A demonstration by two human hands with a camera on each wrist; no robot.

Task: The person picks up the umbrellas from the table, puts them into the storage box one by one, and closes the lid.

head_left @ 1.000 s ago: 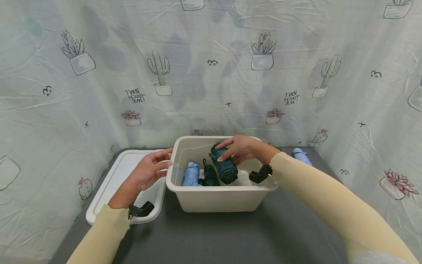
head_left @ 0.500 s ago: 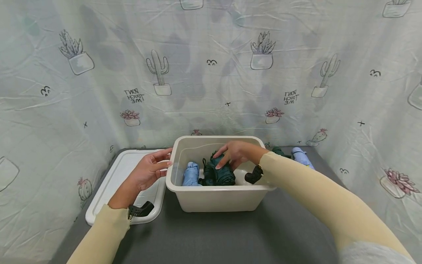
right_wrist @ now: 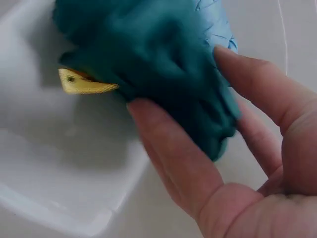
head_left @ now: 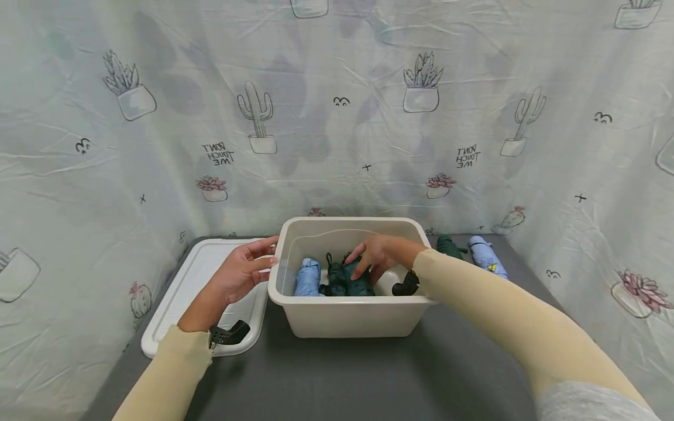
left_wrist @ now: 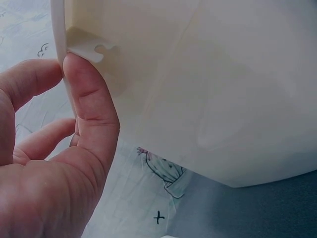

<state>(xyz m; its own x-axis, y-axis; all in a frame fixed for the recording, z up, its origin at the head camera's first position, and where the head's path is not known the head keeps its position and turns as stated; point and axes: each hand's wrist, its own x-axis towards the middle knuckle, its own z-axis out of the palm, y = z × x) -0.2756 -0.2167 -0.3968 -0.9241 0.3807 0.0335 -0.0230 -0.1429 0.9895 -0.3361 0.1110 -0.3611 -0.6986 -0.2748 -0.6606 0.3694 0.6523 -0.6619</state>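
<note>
My left hand [head_left: 243, 272] pinches the left rim of a cream plastic storage box [head_left: 347, 320]; in the left wrist view the thumb lies under the rim and fingers on its other side. Inside the box, my right hand [head_left: 387, 252] holds a dark teal folded umbrella [head_left: 360, 286], thumb and fingers on opposite sides. A yellow tag [right_wrist: 81, 83] sticks out from it in the right wrist view. Left of it lie a dark green folded umbrella [head_left: 337, 280] and a light blue folded umbrella [head_left: 308, 278]. The box's front wall hides their lower ends.
A white lid [head_left: 179, 304] lies on the grey table [head_left: 337, 380] left of the box. Behind the right forearm lie another green folded umbrella [head_left: 450, 247] and a blue one [head_left: 487, 255]. A patterned curtain [head_left: 337, 146] hangs around the table.
My right hand has lowered the teal umbrella into the box, beside the green one. The green umbrella behind the forearm has come into view. My left hand has stayed on the rim.
</note>
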